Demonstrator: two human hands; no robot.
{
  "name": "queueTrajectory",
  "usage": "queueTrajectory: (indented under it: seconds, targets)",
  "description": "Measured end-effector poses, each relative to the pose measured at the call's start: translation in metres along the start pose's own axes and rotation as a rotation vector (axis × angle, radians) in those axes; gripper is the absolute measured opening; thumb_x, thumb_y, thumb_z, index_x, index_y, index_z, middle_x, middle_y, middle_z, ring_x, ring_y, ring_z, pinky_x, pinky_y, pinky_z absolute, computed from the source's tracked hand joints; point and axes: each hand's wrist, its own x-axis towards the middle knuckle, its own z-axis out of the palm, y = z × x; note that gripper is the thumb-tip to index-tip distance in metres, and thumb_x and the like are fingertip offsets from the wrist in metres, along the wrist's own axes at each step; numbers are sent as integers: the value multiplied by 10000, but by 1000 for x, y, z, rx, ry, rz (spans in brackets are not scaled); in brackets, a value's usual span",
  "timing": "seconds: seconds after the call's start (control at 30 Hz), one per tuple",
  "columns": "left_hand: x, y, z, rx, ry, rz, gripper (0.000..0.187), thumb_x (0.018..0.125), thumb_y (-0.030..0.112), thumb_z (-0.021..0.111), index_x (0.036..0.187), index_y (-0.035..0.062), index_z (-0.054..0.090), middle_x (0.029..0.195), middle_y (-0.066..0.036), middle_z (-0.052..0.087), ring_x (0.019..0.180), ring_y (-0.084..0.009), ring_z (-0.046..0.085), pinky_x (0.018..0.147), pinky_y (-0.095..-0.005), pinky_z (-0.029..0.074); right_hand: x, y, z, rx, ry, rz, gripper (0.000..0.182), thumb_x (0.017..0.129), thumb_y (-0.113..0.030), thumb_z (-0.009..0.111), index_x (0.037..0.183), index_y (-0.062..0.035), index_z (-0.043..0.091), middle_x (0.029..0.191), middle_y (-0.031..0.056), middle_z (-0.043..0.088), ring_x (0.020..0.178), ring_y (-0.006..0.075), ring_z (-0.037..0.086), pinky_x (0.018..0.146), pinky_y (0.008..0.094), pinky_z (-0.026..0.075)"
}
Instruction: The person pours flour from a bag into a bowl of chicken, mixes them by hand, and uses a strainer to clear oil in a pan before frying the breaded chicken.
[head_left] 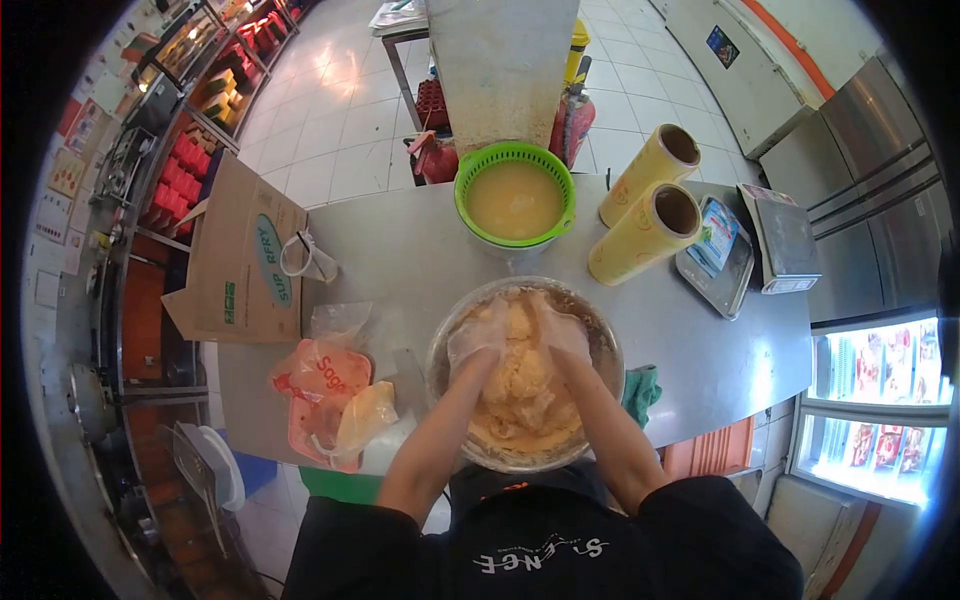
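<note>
While both gloved hands, left hand (478, 335) and right hand (558, 330), press spread-fingered into the dough (522, 400), it looks soft, sticky, heavy; the metal bowl (600, 345) sits at the counter's near edge.

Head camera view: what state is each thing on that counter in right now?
Left hand: gloved, pressed into the dough.
Right hand: gloved, pressed into the dough.
Dough: yellow, lumpy, heaped in the bowl.
Bowl: upright, nearly full.
Colander: upright, holds pale yellow mash.
Film rolls: two, lying side by side.
Box: open, flap up.
Bags: crumpled beside the bowl.
Scale: nothing on it.
</note>
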Motion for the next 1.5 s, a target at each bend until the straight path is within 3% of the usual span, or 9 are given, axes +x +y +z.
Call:
queueTrajectory:
  seconds: [0.23, 0.43, 0.53, 0.63, 0.8, 0.9, 1.2, 1.43, 1.5]
  targets:
    - [40, -31, 21, -1001, -783, 23, 650, 988, 590, 526, 1360, 69, 639, 1352, -101, 662, 1253, -231, 604, 1038, -380, 490, -30, -44, -24, 334, -342, 21, 730, 970, -559, 545, 1574, -159, 452, 1597, 206, 443, 1469, 312, 440, 1198, 383, 340]
    - [-2, -83, -33, -101, -501, 283, 542, 966, 479, 550, 1179, 8, 714, 1127, -194, 715, 1044, -288, 685, 897, -406, 527, -92, -23, -67, -85, -531, -535, 647, 941, -550, 591, 1405, -99, 621, 1460, 202, 577, 1294, 342, 591, 1086, 425, 450]
    - [-61, -90, -59, 152, -218, 484, 542, 936, 506, 575, 1092, 16, 747, 1072, -241, 718, 1038, -353, 687, 916, -431, 520, -93, 11, -69, -367, -196, -832, 538, 962, -499, 582, 1349, -130, 646, 1395, 225, 610, 1213, 382, 634, 1021, 439, 501]
    - [-90, -89, -37, 140, 16, 325, 576, 949, 593, 544, 1067, 78, 772, 1103, -238, 720, 1062, -392, 676, 949, -438, 509, -113, -11, -82, -337, -71, -447, 521, 961, -487, 596, 1357, -151, 643, 1368, 215, 640, 1190, 418, 637, 1008, 459, 509]
    - [-74, -63, -17, 359, 5, 306, 712, 952, 682, 496, 1161, 51, 752, 1188, -243, 700, 1089, -386, 672, 970, -447, 499, -19, 89, -8, -538, -195, -559, 561, 1006, -462, 582, 1475, -158, 540, 1325, 220, 661, 1189, 391, 649, 993, 424, 521]
    - [-44, -75, -17, 483, -206, 435, 738, 967, 657, 538, 1240, -8, 703, 1223, -236, 699, 1111, -365, 676, 972, -436, 506, -43, 124, 18, 132, -396, -412, 671, 1017, -526, 588, 1542, -129, 460, 1328, 182, 677, 1185, 335, 666, 954, 415, 545]
    - [-35, -83, -11, -750, -718, -289, 691, 925, 560, 711, 1386, 55, 609, 1300, -130, 700, 1159, -270, 684, 1012, -448, 533, -120, 24, -2, 1162, -395, 485, 719, 986, -511, 654, 1526, -72, 472, 1385, 140, 641, 1197, 261, 669, 965, 459, 593]
    - [-50, -105, 1, -1072, -801, -126, 556, 935, 458, 717, 1322, 65, 650, 1287, -120, 707, 1075, -279, 720, 926, -483, 585, -92, 68, -7, 1109, -496, 284, 573, 967, -342, 703, 1428, -37, 553, 1282, 126, 688, 1084, 244, 704, 870, 451, 628]
    - [-39, -112, 13, -977, -758, -182, 569, 951, 485, 675, 1325, 57, 657, 1311, -141, 699, 1153, -282, 691, 984, -481, 542, -76, 86, -7, 790, -456, -237, 532, 974, -309, 677, 1429, -59, 559, 1258, 143, 694, 1087, 281, 699, 900, 435, 607]
